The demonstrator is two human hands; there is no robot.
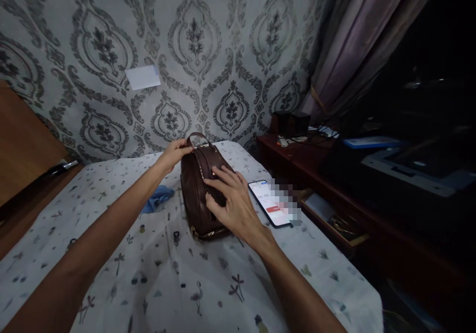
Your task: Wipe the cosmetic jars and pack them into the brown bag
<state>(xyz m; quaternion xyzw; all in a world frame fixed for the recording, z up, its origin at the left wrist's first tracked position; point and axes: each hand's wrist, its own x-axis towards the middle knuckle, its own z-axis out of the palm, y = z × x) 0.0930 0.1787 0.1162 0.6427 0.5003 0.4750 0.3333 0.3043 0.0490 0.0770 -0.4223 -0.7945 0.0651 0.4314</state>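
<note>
A dark brown leather bag (195,204) with gold zips and a top carry handle (200,135) stands upright on the bed. My left hand (173,155) grips the bag's upper left edge, near the base of the handle, with thumb and fingers close together. Across the side facing me, my right hand (234,201) lies open, its fingers spread over the leather beside a long zip. That hand and wrist hide the bag's lower right part. A lit phone (266,201) rests on the sheet, right of the bag. Left of it lies a crumpled blue cloth (158,198).
The bed has a white printed sheet (159,298). Along its right side runs a dark red desk (293,159) with cables, black boxes (292,122) and a pulled-out drawer (334,221). A wooden board (29,144) stands at left. Patterned wallpaper (223,40) covers the wall behind.
</note>
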